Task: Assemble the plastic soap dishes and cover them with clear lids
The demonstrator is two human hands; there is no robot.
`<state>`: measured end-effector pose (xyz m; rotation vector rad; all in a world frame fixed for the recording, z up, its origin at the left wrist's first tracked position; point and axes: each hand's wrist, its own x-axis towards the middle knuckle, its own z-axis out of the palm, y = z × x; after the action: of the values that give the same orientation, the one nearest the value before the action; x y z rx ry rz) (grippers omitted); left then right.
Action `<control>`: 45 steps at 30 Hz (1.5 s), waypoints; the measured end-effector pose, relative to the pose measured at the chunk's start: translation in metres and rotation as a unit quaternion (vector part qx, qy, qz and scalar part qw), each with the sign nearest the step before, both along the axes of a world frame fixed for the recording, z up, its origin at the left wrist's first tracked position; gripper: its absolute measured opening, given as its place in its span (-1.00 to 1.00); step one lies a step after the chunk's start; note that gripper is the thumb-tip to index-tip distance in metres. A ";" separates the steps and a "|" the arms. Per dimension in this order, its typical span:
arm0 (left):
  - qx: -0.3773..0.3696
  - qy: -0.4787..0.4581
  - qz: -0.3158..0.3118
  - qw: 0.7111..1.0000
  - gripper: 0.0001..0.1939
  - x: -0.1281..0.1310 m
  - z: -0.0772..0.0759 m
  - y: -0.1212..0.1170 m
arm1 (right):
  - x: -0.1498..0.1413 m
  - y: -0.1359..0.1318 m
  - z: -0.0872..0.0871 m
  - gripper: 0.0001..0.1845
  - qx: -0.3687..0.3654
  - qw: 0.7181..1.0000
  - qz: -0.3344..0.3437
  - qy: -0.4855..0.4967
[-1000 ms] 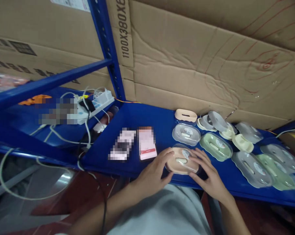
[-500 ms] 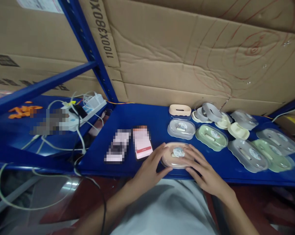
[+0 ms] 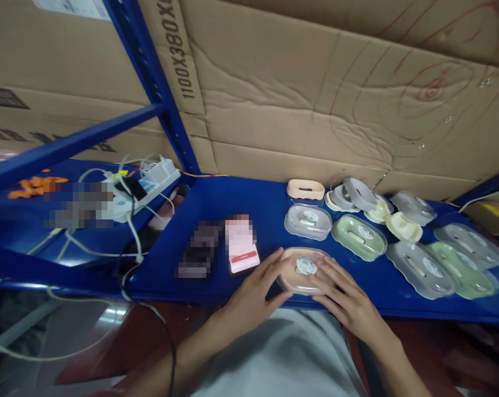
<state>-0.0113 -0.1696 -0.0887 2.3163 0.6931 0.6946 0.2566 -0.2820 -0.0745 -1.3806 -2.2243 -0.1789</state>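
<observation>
One peach box (image 3: 289, 271) under a clear lid lies at the near edge of the blue shelf (image 3: 257, 193), a round label (image 3: 306, 266) on its top. The left hand (image 3: 253, 292) has thumb and fingers curled about its left end; the right hand (image 3: 348, 289) has fingers laid over its right end, so both clasp it, how firmly I cannot tell. It looks light, stiff and rather slippery, the thin lid perhaps easy to crack; the ends of the rim seem the best hold. The right fingers hide that end. Behind stand a grey box (image 3: 307, 222) and a green box (image 3: 359, 238). Farther left, two phones (image 3: 244, 255) are partly pixelated.
</observation>
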 end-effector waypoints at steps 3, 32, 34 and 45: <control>0.003 0.008 -0.002 1.000 -0.22 0.000 0.002 0.000 | 0.002 0.000 -0.005 -0.24 0.023 1.000 -0.017 -0.006; 0.049 -0.043 0.029 0.997 -0.52 0.004 -0.004 -0.004 | 0.001 0.000 0.006 -0.35 -0.039 0.999 -0.021 -0.006; 0.047 -0.037 0.030 0.998 -0.51 0.006 -0.005 -0.005 | 0.007 -0.003 0.008 -0.37 -0.053 0.998 -0.026 -0.002; 0.017 -0.041 0.025 0.999 -0.53 0.013 0.002 -0.010 | 0.015 -0.020 0.007 -0.39 -0.079 0.996 -0.037 0.010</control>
<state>0.0019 -0.1800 -0.0867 2.2944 0.7089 0.8258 0.2718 -0.3023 -0.0673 -1.5434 -2.2123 -0.0152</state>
